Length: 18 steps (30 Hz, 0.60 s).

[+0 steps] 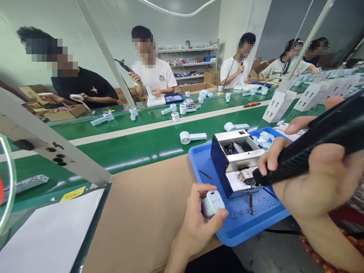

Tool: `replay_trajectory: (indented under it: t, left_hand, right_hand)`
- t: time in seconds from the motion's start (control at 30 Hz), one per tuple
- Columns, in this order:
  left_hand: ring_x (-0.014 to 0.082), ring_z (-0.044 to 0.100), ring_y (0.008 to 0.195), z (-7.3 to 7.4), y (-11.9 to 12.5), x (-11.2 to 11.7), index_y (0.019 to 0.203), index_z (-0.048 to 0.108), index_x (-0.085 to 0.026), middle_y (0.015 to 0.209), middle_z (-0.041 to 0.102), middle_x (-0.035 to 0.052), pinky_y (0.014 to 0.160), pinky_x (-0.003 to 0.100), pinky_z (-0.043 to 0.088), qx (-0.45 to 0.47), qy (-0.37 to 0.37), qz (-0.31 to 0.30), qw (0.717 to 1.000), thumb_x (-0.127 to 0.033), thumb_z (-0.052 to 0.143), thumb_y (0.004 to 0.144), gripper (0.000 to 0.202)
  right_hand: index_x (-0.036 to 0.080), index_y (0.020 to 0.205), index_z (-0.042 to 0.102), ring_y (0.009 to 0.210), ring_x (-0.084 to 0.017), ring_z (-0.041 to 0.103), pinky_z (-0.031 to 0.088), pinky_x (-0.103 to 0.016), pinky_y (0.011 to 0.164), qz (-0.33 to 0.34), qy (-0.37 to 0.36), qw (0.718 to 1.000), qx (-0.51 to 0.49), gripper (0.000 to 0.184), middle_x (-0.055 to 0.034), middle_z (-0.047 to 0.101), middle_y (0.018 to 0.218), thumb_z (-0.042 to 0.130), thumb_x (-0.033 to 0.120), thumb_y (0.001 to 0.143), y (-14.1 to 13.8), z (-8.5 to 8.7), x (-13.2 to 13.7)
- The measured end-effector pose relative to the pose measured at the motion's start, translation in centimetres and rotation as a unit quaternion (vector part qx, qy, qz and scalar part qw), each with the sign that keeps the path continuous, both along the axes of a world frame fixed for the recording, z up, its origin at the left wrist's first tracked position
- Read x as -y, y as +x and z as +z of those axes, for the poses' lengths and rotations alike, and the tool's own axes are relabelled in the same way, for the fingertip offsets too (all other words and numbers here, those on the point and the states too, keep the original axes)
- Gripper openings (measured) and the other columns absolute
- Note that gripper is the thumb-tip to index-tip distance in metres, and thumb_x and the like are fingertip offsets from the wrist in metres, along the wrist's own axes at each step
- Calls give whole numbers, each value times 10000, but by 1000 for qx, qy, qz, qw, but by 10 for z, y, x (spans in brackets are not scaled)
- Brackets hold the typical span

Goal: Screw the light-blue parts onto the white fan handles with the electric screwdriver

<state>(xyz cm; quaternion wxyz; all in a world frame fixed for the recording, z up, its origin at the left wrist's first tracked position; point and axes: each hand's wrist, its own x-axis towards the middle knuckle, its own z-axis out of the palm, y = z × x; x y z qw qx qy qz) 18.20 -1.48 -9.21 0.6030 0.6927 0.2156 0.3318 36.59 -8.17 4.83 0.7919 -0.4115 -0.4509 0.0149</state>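
My left hand (196, 222) is closed around a pale blue plastic housing (215, 203), whose end face with a small slot and several holes points up. The rest of that housing is hidden in the palm. My right hand (321, 178) grips a black electric screwdriver (309, 148), slanted down to the left. Its lower end is at the front of a screw feeder (231, 167), a metal box with an open top; the bit itself cannot be made out. The feeder stands in a blue tray (241, 229). Loose screws (247, 199) lie in the tray before it.
Pale blue housings with round heads (186, 137) lie on the green conveyor belt (142, 151). Brown cardboard (136, 223) covers the bench. A metal post (57, 144) rises at left. White boxes (280, 106) stand at right. Several co-workers sit across the belt.
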Motion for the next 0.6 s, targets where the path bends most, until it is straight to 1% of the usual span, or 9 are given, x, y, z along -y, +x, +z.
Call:
replay_trajectory:
  t: [0.1,0.17,0.27,0.33,0.4,0.47,0.53,0.6]
  left_hand:
    - [176,532,803,2,1,1,1250,521,-257,969,595,25,718,317,465,-5,-6,-2,1000,-718,728,973,576]
    - [165,516,790,4,2,1,1236,514,-260,969,585,17,705,304,453,1,-5,-1,1000,-710,738,969,570]
    - [149,502,774,5,1,0,1233,498,-268,984,578,9,692,286,436,18,-8,-8,1000,-698,738,979,554]
    - [142,494,774,5,0,0,1237,491,-270,989,572,5,695,278,428,30,-7,-11,999,-679,739,990,539]
    - [142,489,783,4,-1,0,1241,487,-267,973,562,1,704,277,424,39,-4,-14,999,-665,739,999,529]
    - [151,490,802,3,0,0,1240,489,-263,963,554,1,721,284,428,42,-1,-14,999,-662,738,1003,527]
    - [155,484,812,2,0,0,1238,493,-265,963,550,0,732,291,428,42,2,-16,999,-667,734,1004,524]
    - [155,474,815,2,0,0,1242,496,-271,964,549,-2,739,292,425,42,1,-22,999,-664,732,1008,515]
  right_hand:
    - [438,1436,680,577,-123,577,471,-331,424,4,12,999,53,345,-16,563,1196,689,329,1109,31,-21,-7]
    - [394,1402,647,572,-115,597,480,-331,438,16,1,997,77,312,-8,577,1221,667,264,1119,42,-35,-10]
    - [318,1233,583,563,-103,596,477,-315,436,28,-24,997,60,139,5,568,1194,658,270,1126,47,-49,-11]
    - [298,1168,561,553,-103,579,482,-308,422,31,-34,998,31,111,4,553,1168,663,300,1123,46,-52,-9]
    - [300,1173,588,546,-109,570,484,-310,413,25,-39,999,19,128,-1,551,1156,693,326,1105,45,-49,-7]
    - [330,1254,654,534,-117,557,469,-318,396,19,-35,999,3,197,-4,555,1143,734,350,1076,40,-41,-3]
    - [366,1328,708,519,-126,539,435,-324,360,16,-15,999,-30,339,-1,545,1104,825,425,1016,31,-27,0]
    - [398,1344,733,515,-104,487,408,-320,339,9,1,997,-83,446,6,521,1123,904,522,951,16,-11,3]
